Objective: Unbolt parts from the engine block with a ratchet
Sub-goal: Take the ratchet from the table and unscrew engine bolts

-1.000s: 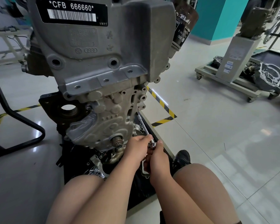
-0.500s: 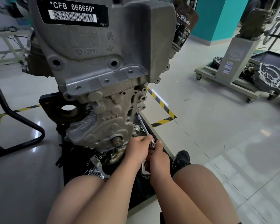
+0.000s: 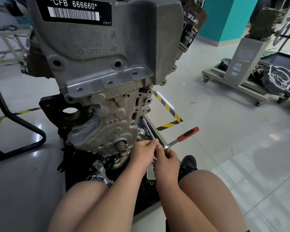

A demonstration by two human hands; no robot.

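The grey engine block (image 3: 104, 67) stands upright in front of me on a black mat (image 3: 84, 166). A ratchet (image 3: 182, 138) with a red and black handle sticks out to the right from between my hands, low at the block's right corner. My left hand (image 3: 143, 154) grips the ratchet's head end, which its fingers hide. My right hand (image 3: 167, 162) pinches the metal shank just below the head. The crank stub (image 3: 121, 145) sits left of my left hand.
Loose bolts and small brackets (image 3: 99, 174) lie on the mat. An extension bar (image 3: 147, 127) lies beside the block. Yellow-black tape (image 3: 167, 111) marks the floor. A wheeled engine stand (image 3: 241, 77) stands at the right, a black frame (image 3: 18, 129) at the left.
The ratchet's red handle has swung out to the right into view; it was hidden behind my hands before. Both hands have stayed at the block's lower right corner.
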